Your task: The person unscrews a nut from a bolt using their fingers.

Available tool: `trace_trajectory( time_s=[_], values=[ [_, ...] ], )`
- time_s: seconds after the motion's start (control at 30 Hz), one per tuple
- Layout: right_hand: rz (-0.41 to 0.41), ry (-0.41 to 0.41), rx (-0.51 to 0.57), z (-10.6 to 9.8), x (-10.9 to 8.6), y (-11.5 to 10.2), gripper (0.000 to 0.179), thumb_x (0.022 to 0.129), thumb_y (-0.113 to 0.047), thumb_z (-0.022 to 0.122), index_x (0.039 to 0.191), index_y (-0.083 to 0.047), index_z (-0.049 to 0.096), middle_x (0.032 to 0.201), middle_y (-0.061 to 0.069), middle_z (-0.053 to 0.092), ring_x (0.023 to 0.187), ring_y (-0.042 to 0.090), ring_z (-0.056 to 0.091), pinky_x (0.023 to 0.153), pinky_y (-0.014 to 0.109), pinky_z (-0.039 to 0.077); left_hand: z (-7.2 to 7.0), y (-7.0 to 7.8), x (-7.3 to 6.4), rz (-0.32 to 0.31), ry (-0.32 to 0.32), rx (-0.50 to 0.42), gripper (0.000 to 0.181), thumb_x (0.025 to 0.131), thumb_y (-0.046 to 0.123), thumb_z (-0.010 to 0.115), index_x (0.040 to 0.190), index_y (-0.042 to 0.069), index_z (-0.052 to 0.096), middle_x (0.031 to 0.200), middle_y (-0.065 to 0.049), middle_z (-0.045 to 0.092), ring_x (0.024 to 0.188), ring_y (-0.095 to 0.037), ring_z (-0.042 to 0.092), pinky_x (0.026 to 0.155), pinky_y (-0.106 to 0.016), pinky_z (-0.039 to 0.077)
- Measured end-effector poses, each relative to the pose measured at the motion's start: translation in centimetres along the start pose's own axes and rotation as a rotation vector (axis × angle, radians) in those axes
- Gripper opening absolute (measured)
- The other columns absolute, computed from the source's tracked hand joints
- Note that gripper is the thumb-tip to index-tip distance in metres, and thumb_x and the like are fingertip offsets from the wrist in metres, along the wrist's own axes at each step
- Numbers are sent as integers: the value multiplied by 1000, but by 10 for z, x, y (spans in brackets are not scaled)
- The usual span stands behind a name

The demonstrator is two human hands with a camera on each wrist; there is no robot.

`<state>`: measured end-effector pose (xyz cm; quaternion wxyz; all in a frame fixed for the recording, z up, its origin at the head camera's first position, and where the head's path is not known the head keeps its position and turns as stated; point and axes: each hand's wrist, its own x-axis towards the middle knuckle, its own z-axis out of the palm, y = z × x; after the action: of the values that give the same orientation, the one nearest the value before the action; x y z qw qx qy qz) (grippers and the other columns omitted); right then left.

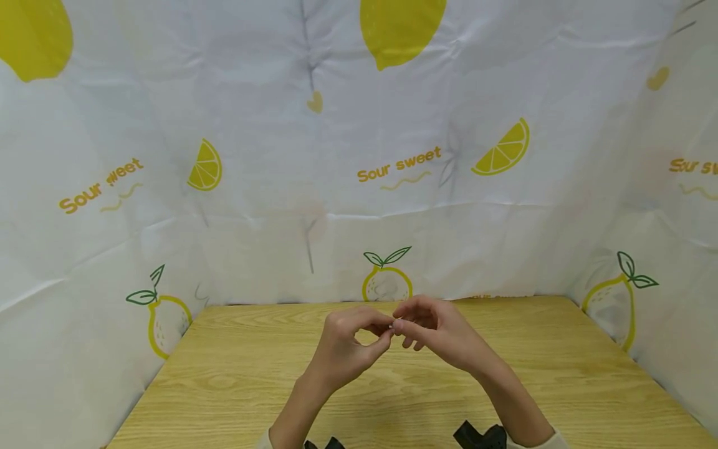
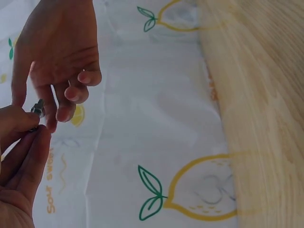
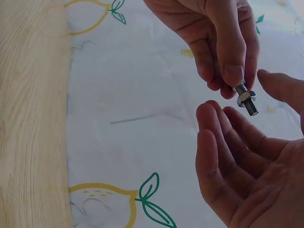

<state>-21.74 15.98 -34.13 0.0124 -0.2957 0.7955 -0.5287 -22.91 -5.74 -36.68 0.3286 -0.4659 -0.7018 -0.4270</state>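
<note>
Left hand (image 1: 343,344) pinches 1 bolt (image 3: 251,109); a slack pinch could drop it onto the table (image 1: 224,374); right hand (image 1: 443,330) gapes, empty.

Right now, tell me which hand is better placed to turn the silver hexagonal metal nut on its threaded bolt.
Right, probably: the right hand holds nothing, and its fingers are near the silver hexagonal metal nut. The left hand pinches the silver threaded metal bolt, leaving that nut exposed.
</note>
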Motion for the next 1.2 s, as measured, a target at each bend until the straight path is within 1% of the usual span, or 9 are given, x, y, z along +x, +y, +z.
trace_trajectory(
  time_s=[0.13, 0.2, 0.37, 0.47, 0.6, 0.8, 0.9, 1.07, 1.2],
  values=[
    [-7, -36, -1, 0, 2, 2, 30, 108, -23, 55, 98, 1, 70, 89, 17, 72, 72, 20, 72, 67, 37, 65, 0, 0, 1, 9, 5, 7, 16, 87, -4, 76, 97, 8, 79, 86, -2, 79, 73, -5, 73, 67, -15, 61],
    [-13, -48, 10, -1, 2, 2, 31, 108, -21, 54, 94, 2, 70, 86, 17, 71, 72, 21, 71, 68, 38, 65, 0, 0, 1, 10, 7, 11, 15, 88, -3, 76, 97, 8, 79, 86, -2, 79, 73, -5, 73, 68, -14, 61],
    [-16, -39, 36, -2, 1, 2, 22, 105, -17, 59, 103, 2, 69, 89, 15, 71, 76, 24, 72, 69, 37, 65, 0, 1, 1, 10, 7, 5, 14, 87, -3, 76, 96, 7, 79, 86, -4, 79, 73, -6, 74, 69, -12, 60],
    [-12, -32, 39, -3, 1, 1, 21, 103, -15, 62, 109, 4, 68, 92, 13, 72, 78, 21, 73, 70, 36, 65, 0, 1, 1, 9, 4, -2, 15, 86, -4, 77, 96, 7, 78, 88, -4, 79, 74, -6, 74, 69, -11, 60],
    [-28, -23, 45, -3, 0, 1, 19, 101, -11, 65, 113, 4, 67, 96, 15, 72, 78, 16, 73, 70, 36, 65, 0, 2, 1, 6, 7, -5, 17, 84, -6, 78, 95, 7, 78, 87, -3, 79, 74, -6, 74, 70, -10, 59],
    [-21, -4, 29, -3, -2, -1, 27, 99, -13, 69, 119, 4, 65, 101, 19, 71, 78, 16, 72, 69, 36, 65, 0, 3, 1, 11, 18, -7, 20, 81, -9, 79, 93, 6, 78, 86, -3, 78, 73, -7, 74, 69, -11, 60],
    [5, -5, 18, -3, -1, -2, 26, 102, -20, 65, 116, 2, 67, 97, 19, 71, 76, 18, 72, 68, 37, 65, 0, 3, 1, 14, 21, -9, 19, 82, -9, 78, 94, 6, 78, 86, -3, 78, 72, -7, 74, 69, -11, 60],
    [-7, -43, 10, -3, 0, 1, 29, 108, -23, 55, 98, -2, 71, 90, 21, 71, 72, 18, 71, 69, 39, 64, 1, 2, 2, 24, 24, -3, 15, 85, -5, 77, 94, 6, 78, 85, -4, 78, 73, -7, 74, 70, -11, 59],
    [-29, -55, 36, -3, 0, 2, 25, 107, -19, 56, 100, -1, 71, 89, 22, 70, 73, 21, 71, 70, 38, 65, 1, 1, 1, 26, 23, -6, 15, 86, -5, 76, 94, 7, 78, 86, -4, 79, 73, -7, 74, 69, -11, 60]
  ],
)
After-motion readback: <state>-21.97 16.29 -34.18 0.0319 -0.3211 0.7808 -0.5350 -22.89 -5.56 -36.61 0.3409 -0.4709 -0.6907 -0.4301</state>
